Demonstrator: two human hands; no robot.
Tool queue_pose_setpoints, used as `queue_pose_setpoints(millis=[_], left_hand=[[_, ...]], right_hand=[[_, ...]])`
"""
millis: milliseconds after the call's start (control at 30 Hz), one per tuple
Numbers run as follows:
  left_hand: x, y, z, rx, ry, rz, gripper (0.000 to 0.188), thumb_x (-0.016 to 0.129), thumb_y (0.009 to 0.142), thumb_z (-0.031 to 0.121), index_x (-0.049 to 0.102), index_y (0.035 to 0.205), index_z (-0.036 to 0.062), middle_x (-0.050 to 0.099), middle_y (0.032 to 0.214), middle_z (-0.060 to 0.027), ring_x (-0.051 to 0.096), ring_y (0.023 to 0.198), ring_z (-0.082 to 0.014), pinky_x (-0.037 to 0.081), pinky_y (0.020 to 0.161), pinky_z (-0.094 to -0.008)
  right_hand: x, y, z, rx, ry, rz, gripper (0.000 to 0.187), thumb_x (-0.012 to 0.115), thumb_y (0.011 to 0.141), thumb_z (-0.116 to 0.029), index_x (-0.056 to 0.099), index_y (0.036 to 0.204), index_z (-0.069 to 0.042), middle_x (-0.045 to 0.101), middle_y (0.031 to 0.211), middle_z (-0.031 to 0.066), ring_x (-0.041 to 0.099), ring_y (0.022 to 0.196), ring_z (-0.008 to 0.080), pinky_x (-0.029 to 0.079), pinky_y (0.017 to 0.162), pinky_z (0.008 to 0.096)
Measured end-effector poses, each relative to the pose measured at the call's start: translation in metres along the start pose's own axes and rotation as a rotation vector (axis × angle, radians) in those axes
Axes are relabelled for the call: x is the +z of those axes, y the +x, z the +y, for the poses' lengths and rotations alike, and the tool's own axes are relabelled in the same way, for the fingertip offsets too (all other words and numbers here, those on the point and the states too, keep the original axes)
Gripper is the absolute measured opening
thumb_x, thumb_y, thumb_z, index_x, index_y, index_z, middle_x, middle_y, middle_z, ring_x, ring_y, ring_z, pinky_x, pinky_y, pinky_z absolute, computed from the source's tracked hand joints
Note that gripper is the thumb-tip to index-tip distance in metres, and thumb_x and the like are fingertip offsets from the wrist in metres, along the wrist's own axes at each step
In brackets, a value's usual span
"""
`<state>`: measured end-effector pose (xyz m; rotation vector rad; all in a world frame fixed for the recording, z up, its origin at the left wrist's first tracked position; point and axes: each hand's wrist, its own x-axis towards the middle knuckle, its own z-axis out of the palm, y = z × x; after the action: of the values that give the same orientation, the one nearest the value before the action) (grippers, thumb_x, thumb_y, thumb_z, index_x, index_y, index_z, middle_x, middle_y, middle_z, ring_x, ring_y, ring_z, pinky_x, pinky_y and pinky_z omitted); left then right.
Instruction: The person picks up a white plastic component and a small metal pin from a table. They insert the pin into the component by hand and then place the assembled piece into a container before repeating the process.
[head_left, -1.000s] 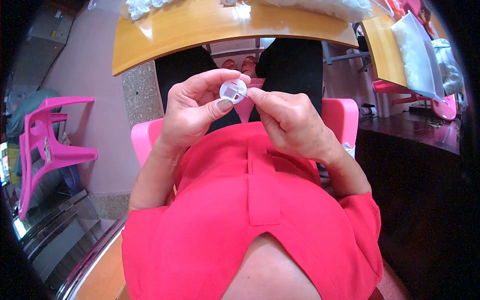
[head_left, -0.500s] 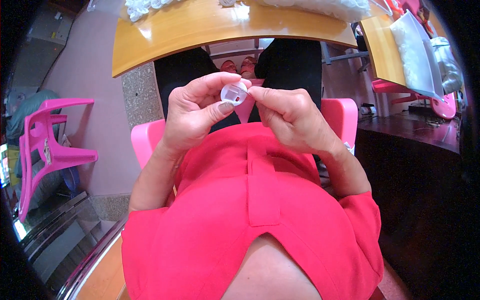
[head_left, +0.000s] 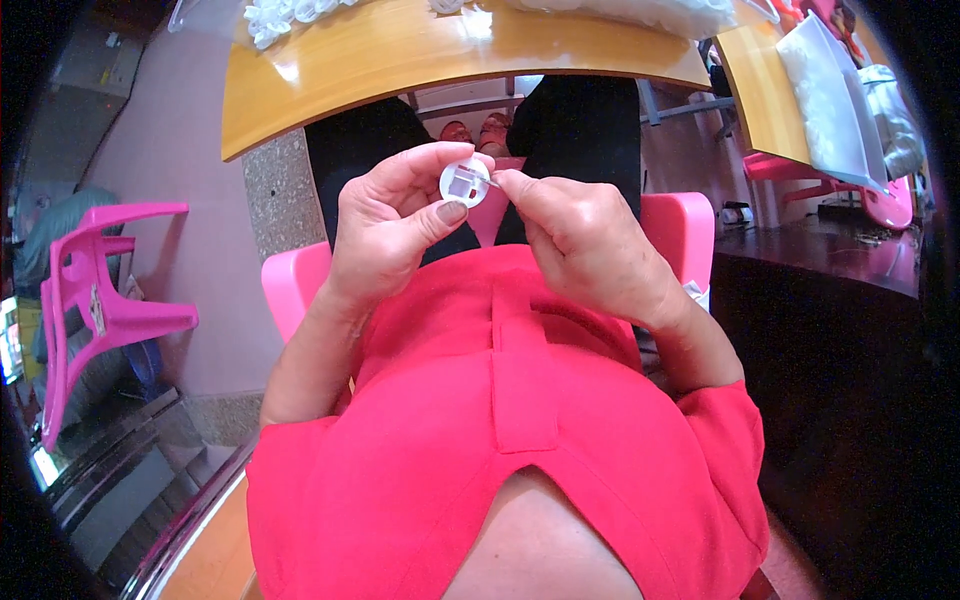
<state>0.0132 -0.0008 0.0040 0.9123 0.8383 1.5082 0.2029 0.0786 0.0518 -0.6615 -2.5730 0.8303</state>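
A small round white plastic piece (head_left: 466,184), with a darker square recess showing at its middle, is held up in front of the chest, above the lap and below the near edge of the wooden table (head_left: 400,70). It is pinched at its rim by the left hand (head_left: 395,225), thumb below and fingers curled over the top, so that the flat face is turned toward the camera. The right hand (head_left: 585,240) is closed in a fine pinch just beside the piece, its fingertips touching the right edge; something thin and pale appears to be held between them, but it is too small to be made out.

The piece is gripped only at its edge, so it could be twisted out of the left-hand pinch if it were pushed hard from the right, and would likely be lost to the lap or the floor between the knees. Whatever thin thing is pinched on the right could be missed or bent if the two hands were not kept steady against each other.

More white pieces (head_left: 285,15) lie on the table's far side, and a pink plastic chair (head_left: 95,300) stands well apart on the left.
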Motion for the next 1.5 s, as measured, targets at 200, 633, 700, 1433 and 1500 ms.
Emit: queue_pose_setpoints(millis=[200, 633, 700, 1433, 1500], left_hand=[[0.003, -0.001, -0.002, -0.001, 0.034, 0.015, 0.041, 0.066, 0.084, -0.001, 0.055, 0.123, -0.0016, 0.064, 0.113, -0.0133, 0.06, 0.105, -0.0181, 0.05, 0.091, -0.0288], [0.004, -0.003, 0.002, 0.04, 0.257, -0.021, 0.037, 0.066, 0.083, -0.003, 0.06, 0.119, -0.001, 0.066, 0.108, -0.0113, 0.062, 0.1, -0.0158, 0.05, 0.089, -0.0274], [0.006, -0.003, 0.004, 0.031, 0.318, -0.019, 0.036, 0.066, 0.082, -0.004, 0.06, 0.118, -0.0009, 0.067, 0.106, -0.0113, 0.062, 0.1, -0.0154, 0.05, 0.089, -0.0267], [-0.003, 0.005, -0.016, -0.038, 0.0, -0.078, 0.043, 0.068, 0.081, -0.004, 0.056, 0.121, -0.0041, 0.062, 0.117, -0.0159, 0.059, 0.107, -0.0192, 0.047, 0.096, -0.0323], [-0.003, 0.004, -0.015, -0.007, 0.093, -0.078, 0.043, 0.067, 0.08, -0.004, 0.056, 0.121, -0.0042, 0.062, 0.117, -0.0161, 0.059, 0.107, -0.0188, 0.047, 0.095, -0.0318]], right_hand=[[0.0, -0.002, 0.001, 0.0, -0.029, -0.008, 0.036, 0.056, 0.077, 0.008, 0.057, 0.112, 0.002, 0.06, 0.075, 0.0196, 0.062, 0.065, 0.0351, 0.049, 0.055, 0.0397], [-0.001, -0.001, 0.002, -0.054, -0.013, -0.046, 0.037, 0.056, 0.075, 0.008, 0.056, 0.112, 0.004, 0.06, 0.073, 0.0194, 0.063, 0.066, 0.0341, 0.049, 0.055, 0.0405], [-0.003, 0.0, 0.003, -0.055, -0.03, -0.093, 0.036, 0.057, 0.074, 0.007, 0.056, 0.11, 0.003, 0.06, 0.073, 0.02, 0.062, 0.067, 0.0353, 0.049, 0.056, 0.041], [-0.01, -0.001, 0.004, 0.07, -0.074, -0.185, 0.01, 0.055, 0.076, 0.004, 0.053, 0.086, 0.003, 0.06, 0.071, 0.0209, 0.062, 0.067, 0.0383, 0.049, 0.059, 0.0439], [-0.009, -0.001, 0.004, 0.081, -0.099, -0.192, 0.01, 0.056, 0.075, 0.004, 0.052, 0.085, 0.003, 0.061, 0.071, 0.021, 0.063, 0.068, 0.0381, 0.05, 0.059, 0.0444]])
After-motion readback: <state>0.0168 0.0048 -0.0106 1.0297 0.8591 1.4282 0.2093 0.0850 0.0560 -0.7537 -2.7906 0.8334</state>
